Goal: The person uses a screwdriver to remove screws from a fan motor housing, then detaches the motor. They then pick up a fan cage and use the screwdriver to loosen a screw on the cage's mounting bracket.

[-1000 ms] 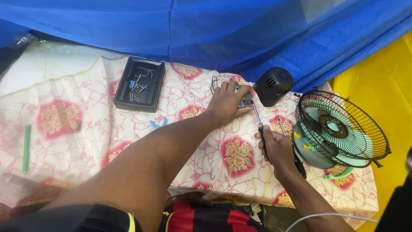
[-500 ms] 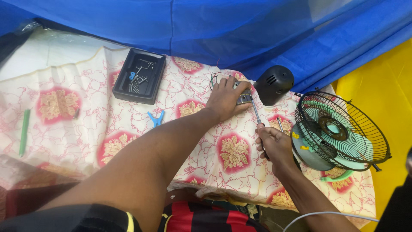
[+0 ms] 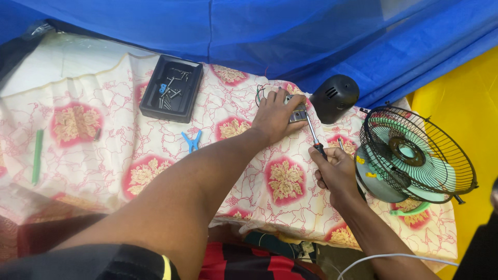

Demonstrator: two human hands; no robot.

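Setting: blue netting [image 3: 218, 31] hangs behind a work surface draped in a cream cloth with red floral medallions [image 3: 155, 150].
Left hand: the left hand [image 3: 274, 115] presses flat, fingers spread, over a small grey metal part [image 3: 298, 115], apparently pinning it so it cannot shift under the tool.
Right hand: the right hand [image 3: 336, 168] is curled tight around the black handle of a screwdriver [image 3: 313, 132], whose shaft slants up from the fist so the tip meets the part just beside the left fingertips.
Beyond the grip: a black domed motor cover [image 3: 334, 97] sits just past the part; thin wires [image 3: 261, 93] trail out by the left fingers.
Outboard of the right hand: a caged green-bladed fan [image 3: 415, 155] lies tilted, close to the knuckles.
Far side of the left arm: a black tray of screws [image 3: 171, 88], blue pliers [image 3: 191, 140] and a green stick [image 3: 37, 155] lie well apart.
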